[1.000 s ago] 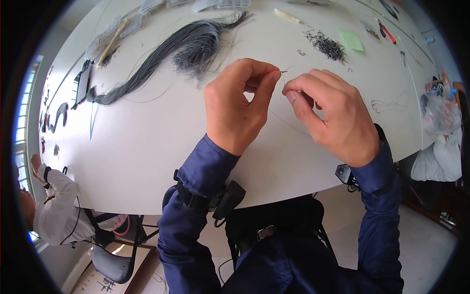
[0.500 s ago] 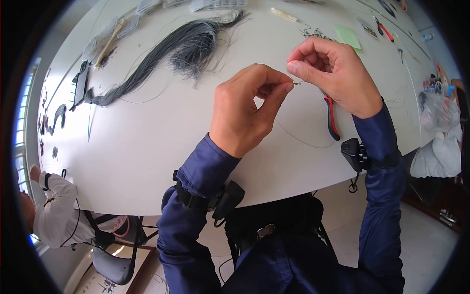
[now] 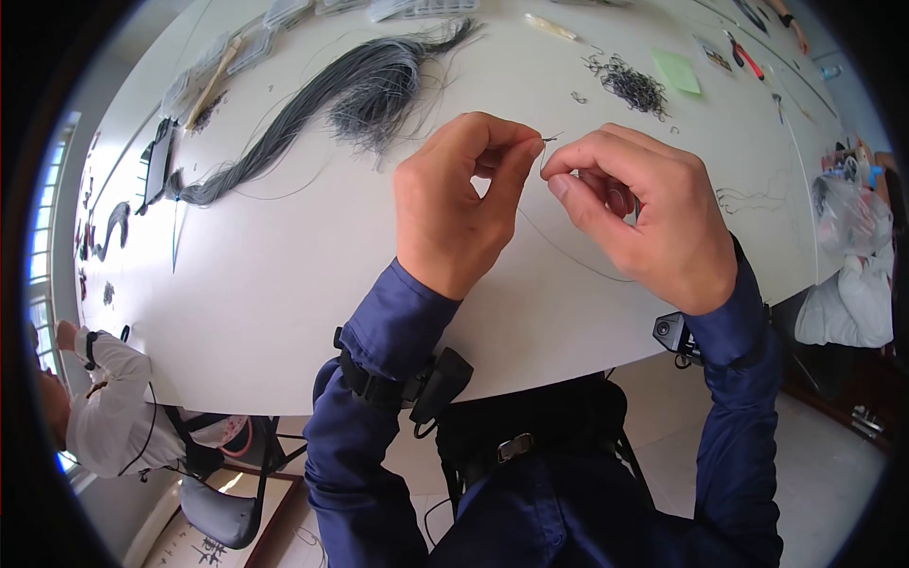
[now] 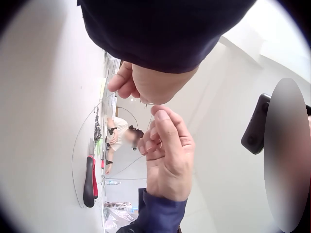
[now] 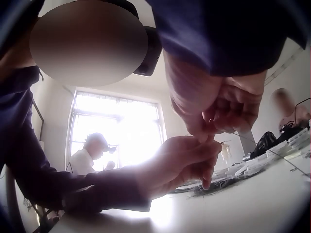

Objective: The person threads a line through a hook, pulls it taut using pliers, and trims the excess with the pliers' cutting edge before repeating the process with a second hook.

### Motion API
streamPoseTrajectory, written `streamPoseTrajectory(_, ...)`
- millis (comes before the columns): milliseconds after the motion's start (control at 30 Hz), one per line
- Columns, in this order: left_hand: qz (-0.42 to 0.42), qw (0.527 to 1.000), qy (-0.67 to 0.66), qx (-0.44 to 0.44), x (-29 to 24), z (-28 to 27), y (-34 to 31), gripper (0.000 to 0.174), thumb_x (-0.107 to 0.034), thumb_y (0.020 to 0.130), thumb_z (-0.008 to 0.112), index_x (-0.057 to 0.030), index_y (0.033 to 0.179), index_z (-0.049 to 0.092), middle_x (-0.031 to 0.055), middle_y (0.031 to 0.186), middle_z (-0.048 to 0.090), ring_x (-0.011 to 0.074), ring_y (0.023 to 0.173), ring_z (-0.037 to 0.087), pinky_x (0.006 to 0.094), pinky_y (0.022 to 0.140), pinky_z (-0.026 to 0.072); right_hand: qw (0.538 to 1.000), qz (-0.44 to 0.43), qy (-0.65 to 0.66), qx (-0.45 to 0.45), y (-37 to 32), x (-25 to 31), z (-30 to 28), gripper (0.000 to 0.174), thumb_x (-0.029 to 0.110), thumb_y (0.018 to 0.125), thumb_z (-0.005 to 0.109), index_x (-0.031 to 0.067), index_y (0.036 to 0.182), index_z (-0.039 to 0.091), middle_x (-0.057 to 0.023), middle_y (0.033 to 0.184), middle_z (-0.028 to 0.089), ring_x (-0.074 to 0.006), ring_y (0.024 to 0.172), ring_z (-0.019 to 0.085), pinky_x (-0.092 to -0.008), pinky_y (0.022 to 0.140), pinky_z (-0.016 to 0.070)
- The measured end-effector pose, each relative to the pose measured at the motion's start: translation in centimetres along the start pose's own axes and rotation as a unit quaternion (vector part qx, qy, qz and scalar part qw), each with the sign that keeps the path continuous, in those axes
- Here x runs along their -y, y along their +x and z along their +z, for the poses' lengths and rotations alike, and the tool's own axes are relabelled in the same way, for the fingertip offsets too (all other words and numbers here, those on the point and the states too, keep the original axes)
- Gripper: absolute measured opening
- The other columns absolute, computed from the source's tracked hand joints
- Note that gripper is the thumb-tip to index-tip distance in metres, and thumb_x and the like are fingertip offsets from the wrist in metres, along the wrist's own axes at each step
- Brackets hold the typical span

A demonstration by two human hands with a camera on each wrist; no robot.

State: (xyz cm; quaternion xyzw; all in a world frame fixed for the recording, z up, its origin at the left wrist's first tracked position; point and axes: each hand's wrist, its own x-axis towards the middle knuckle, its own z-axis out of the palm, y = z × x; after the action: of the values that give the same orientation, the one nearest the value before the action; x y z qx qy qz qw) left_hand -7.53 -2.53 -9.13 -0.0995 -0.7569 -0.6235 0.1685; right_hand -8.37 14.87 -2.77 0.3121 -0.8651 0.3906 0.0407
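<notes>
My left hand (image 3: 464,208) pinches a small dark fish hook (image 3: 550,140) between thumb and forefinger, its end poking out past the fingertips. Close at its right, my right hand (image 3: 653,218) has thumb and forefinger together on a thin line (image 3: 543,161) running from the hook. A longer stretch of this line (image 4: 73,167) loops loosely over the table in the left wrist view. Pliers with red and black handles (image 4: 91,182) lie inside that loop; my right hand mostly hides them in the head view. In the right wrist view, both hands' fingertips meet above the table.
A heap of dark hooks (image 3: 632,87) lies beyond my right hand, beside a green paper (image 3: 676,71). A long bundle of grey line (image 3: 303,109) stretches across the left. More red-handled pliers (image 3: 746,57) lie far right. Another person (image 3: 114,398) sits at the left.
Half a second ago my right hand was raised up and away, exposing the pliers; now it is back low beside the left fingertips. My left hand shifted slightly right, then back left.
</notes>
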Motion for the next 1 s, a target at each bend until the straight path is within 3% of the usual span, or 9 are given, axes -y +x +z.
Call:
streamPoseTrajectory(100,0.018,0.999,0.017,0.021,-0.2,0.2,-0.1,0.007,0.0,0.086,0.072,0.0009,0.09,0.066,0.0104,0.083,0.069,0.0195,0.07,0.069,0.0279,0.065,0.0553,1.0,0.01,-0.01,0.015,0.7,0.7,-1.2,0.005,0.004,0.091,0.066,0.0003,0.094,0.067,-0.0004,0.074,0.059,-0.0056,0.062,0.048,-0.023,0.057,0.0404)
streamPoseTrajectory(233,0.023,0.998,0.013,0.053,-0.7,0.2,-0.3,0.008,0.0,0.086,0.072,0.0011,0.089,0.065,0.0101,0.081,0.068,0.0197,0.069,0.067,0.0284,0.064,0.0546,0.998,0.058,0.029,0.021,2.0,-0.7,-1.7,0.009,0.008,0.093,0.065,-0.0003,0.096,0.066,0.0004,0.077,0.061,-0.0048,0.065,0.049,-0.0221,0.06,0.042)
streamPoseTrajectory(333,0.047,0.995,0.022,0.08,-0.6,0.0,-0.2,0.005,0.0,0.09,0.069,0.004,0.093,0.066,0.0069,0.084,0.069,0.0118,0.071,0.067,0.0242,0.067,0.0556,0.987,0.118,0.087,0.069,2.9,-1.7,-2.3,0.014,0.014,0.095,0.066,0.0002,0.098,0.067,0.0018,0.081,0.063,-0.0039,0.07,0.052,-0.0211,0.064,0.0433)
streamPoseTrajectory(433,0.056,0.996,0.011,0.072,-0.6,0.0,-0.2,0.006,0.0,0.09,0.07,0.0037,0.093,0.066,0.0067,0.085,0.069,0.0115,0.071,0.067,0.0241,0.066,0.0554,0.984,0.116,0.116,0.064,3.0,-3.5,-1.6,0.021,0.02,0.094,0.068,-0.0011,0.096,0.068,-0.0009,0.075,0.064,-0.006,0.068,0.056,-0.0223,0.063,0.0461)
streamPoseTrajectory(633,0.02,0.999,-0.006,0.037,-0.6,0.0,-0.3,0.006,0.0,0.092,0.069,0.0042,0.095,0.066,0.007,0.087,0.07,0.0111,0.071,0.065,0.0243,0.068,0.0545,0.971,0.143,0.183,0.06,1.7,-4.9,0.2,0.019,0.019,0.093,0.07,0.0,0.096,0.07,0.0014,0.071,0.06,-0.0043,0.066,0.052,-0.0218,0.061,0.0437)
streamPoseTrajectory(767,0.006,0.999,-0.034,-0.014,-0.3,0.1,-0.2,0.007,0.0,0.086,0.073,0.0003,0.09,0.067,0.0102,0.084,0.071,0.0183,0.071,0.069,0.0288,0.067,0.0559,0.974,0.183,0.124,0.055,0.5,-2.3,0.5,0.012,0.012,0.091,0.068,0.0002,0.095,0.069,0.0011,0.063,0.056,-0.005,0.059,0.048,-0.0235,0.056,0.0411)
streamPoseTrajectory(867,0.004,0.999,-0.022,-0.026,-0.2,0.1,-0.1,0.007,0.0,0.086,0.072,0.0002,0.09,0.067,0.0098,0.084,0.071,0.0186,0.071,0.069,0.0287,0.067,0.0555,0.978,0.17,0.099,0.062,-0.2,-0.7,0.3,0.008,0.008,0.093,0.067,-0.0001,0.094,0.068,0.0035,0.073,0.058,-0.0021,0.061,0.044,-0.0207,0.056,0.0368)
streamPoseTrajectory(1000,0.028,0.999,0.008,-0.014,-0.2,0.1,-0.1,0.007,0.0,0.085,0.073,-0.0002,0.089,0.066,0.0095,0.083,0.069,0.0191,0.069,0.068,0.0288,0.064,0.0545,0.997,0.064,0.021,0.025,-0.4,0.3,-0.1,0.003,0.003,0.09,0.067,0.0006,0.092,0.067,0.0009,0.072,0.058,-0.0037,0.059,0.045,-0.0214,0.054,0.037)
